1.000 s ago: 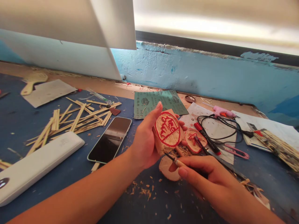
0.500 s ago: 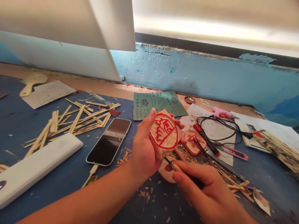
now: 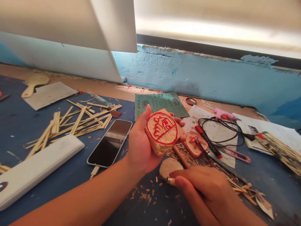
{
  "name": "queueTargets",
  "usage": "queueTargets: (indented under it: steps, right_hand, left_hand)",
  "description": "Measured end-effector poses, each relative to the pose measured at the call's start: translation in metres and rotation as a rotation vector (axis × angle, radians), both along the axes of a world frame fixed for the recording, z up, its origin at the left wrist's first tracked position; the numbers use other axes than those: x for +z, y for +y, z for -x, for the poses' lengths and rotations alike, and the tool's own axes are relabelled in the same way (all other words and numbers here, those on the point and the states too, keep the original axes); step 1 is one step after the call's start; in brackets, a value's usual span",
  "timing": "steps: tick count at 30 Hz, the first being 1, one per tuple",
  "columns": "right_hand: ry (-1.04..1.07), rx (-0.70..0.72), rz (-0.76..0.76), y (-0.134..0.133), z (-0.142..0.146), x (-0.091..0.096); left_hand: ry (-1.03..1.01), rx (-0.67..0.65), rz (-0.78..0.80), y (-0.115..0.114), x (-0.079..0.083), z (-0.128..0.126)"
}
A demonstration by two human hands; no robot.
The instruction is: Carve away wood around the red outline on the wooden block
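Note:
My left hand (image 3: 141, 142) is wrapped around a carved wood block (image 3: 162, 128), its face turned up with a red circle and a red figure inside. In my right hand (image 3: 204, 185) is a carving tool (image 3: 172, 181) with a light wooden handle and metal collar, pinched between thumb and fingers. Its tip is hard to make out, low and apart from the block. Beneath it lies a round wood slice (image 3: 170, 168). Just right of the block, a second piece with a red star (image 3: 195, 142) rests among shavings, close to a brown wooden stick (image 3: 181, 156).
Left of my hands lie a phone (image 3: 110, 142), a white power bank (image 3: 42, 168) and scattered wooden sticks (image 3: 77, 122). Green sandpaper (image 3: 162, 102) lies behind. To the right are a pink glue gun (image 3: 224, 113), its black cable, a pink cutter (image 3: 237, 154) and a bundle of sticks (image 3: 279, 152).
The carving tool has dropped away from the block's lower edge toward the wood slice. My left hand has shifted slightly left, tilting the block so more of its side shows.

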State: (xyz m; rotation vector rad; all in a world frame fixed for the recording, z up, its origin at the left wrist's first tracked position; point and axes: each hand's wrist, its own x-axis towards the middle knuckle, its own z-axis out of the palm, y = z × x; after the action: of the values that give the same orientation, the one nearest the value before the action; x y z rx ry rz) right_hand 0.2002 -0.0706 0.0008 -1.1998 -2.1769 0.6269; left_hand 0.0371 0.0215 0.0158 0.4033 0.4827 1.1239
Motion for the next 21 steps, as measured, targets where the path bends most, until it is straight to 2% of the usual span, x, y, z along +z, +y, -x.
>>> queueTargets:
  steps: [4,10,16,21]
  right_hand:
    - [0.059,-0.085,-0.06,0.0022,-0.0021,-0.0011]
    - [0.062,-0.229,-0.104,0.0044,-0.0031,-0.0041]
    - [0.1,-0.136,-0.067,0.0034,-0.0023,-0.0013]
    - [0.078,-0.176,-0.034,0.0026,-0.0031,-0.0056]
  left_hand:
    - [0.007,0.052,0.006,0.0038,0.0031,0.0036]
    - [0.018,0.031,0.028,0.0019,0.0022,0.0014]
    - [-0.011,0.025,0.008,0.0017,0.0003,0.0006]
    - [-0.035,0.032,-0.015,0.0016,-0.0005,0.001]
